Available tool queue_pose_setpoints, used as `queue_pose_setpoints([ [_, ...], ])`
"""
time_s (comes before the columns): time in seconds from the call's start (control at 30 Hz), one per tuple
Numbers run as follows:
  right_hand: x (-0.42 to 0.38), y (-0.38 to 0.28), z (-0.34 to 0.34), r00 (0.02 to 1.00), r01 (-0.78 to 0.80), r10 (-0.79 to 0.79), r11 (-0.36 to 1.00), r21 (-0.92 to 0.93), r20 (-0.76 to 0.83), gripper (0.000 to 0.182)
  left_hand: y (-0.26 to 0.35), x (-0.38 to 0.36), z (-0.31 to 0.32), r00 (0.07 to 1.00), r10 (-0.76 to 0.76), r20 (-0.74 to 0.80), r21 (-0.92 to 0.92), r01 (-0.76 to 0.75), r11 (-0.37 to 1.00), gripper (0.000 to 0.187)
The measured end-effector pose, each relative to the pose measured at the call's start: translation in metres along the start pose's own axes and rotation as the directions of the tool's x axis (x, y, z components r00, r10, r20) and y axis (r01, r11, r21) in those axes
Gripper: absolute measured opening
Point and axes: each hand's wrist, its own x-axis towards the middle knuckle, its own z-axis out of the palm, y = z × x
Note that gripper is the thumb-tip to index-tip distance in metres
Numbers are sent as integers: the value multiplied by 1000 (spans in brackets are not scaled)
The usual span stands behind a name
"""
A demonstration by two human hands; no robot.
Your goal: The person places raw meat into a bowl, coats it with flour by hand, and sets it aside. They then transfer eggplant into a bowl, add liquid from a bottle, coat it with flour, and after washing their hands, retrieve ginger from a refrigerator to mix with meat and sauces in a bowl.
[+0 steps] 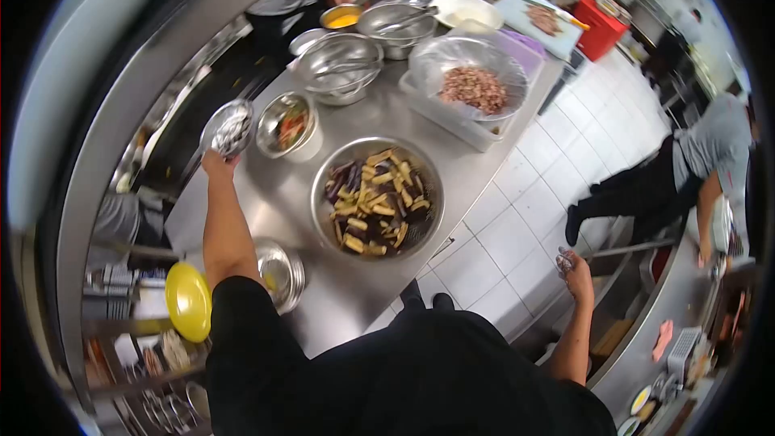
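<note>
My left hand [219, 163] grips the near rim of a metal bowl [211, 125], which holds a white substance [233, 127] and is tilted at the table's left edge. Just right of it is a pot [303, 148] with colourful cut food inside. Nearer me, a large perforated metal colander [437, 202] holds cut eggplant pieces [375, 203]. Out to my right, above the floor, my right hand [575, 273] has loosely curled, slightly parted fingers with white residue on them. I see no object in it.
On the steel table [339, 299] are stacked metal bowls [278, 278], a mixing bowl [339, 73] and a plastic-lined bowl of chopped meat [475, 90]. A yellow plate [188, 302] lies at left. A person [714, 145] stands at the right counter. White tiles [504, 234] cover the floor.
</note>
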Motion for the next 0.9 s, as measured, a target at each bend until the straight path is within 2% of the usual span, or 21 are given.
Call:
queue_pose_setpoints([
  [0.1,-17,-6,-5,968,-245,249,961,-130,14,30,-31,34,32,987,-115,-116,-85,105,991,39],
  [0.17,-14,30,-1,978,-209,209,962,-176,-20,32,-45,55,50,960,-185,-209,-151,156,976,38],
  [0.2,-9,54,3,983,-185,182,962,-202,-30,33,-55,74,53,966,-197,-167,-142,174,974,37],
  [0.27,2,100,10,987,-158,157,978,-135,-20,33,-76,107,53,971,-219,-93,-126,206,970,35],
  [0.37,5,88,8,988,-150,152,982,-114,3,34,-67,102,63,973,-230,22,47,229,972,37],
  [0.4,7,74,9,987,-154,157,981,-115,18,34,-62,98,63,963,-251,97,67,245,967,52],
  [0.5,38,79,10,960,-255,257,966,-34,108,35,-21,52,85,974,-76,-212,479,172,861,63],
  [0.57,59,87,11,973,-197,185,977,79,140,36,4,52,72,995,-94,-17,516,89,852,75],
  [0.63,83,92,8,970,-196,172,971,136,174,38,40,-8,87,994,33,103,584,-87,807,73],
  [0.7,108,75,4,951,-242,212,963,115,225,42,55,-54,77,946,121,301,466,-257,847,69],
  [0.73,126,76,-2,936,-247,176,946,210,306,44,67,-90,86,957,124,262,495,-243,834,66],
  [0.77,148,77,-2,931,-217,134,952,218,340,45,78,-130,99,966,126,226,523,-229,821,62],
  [0.83,184,84,-10,916,-172,70,958,229,395,46,85,-212,101,939,183,290,512,-314,800,62],
  [0.9,220,73,-14,904,-140,55,975,171,425,48,81,-286,94,945,177,276,512,-301,805,58],
])
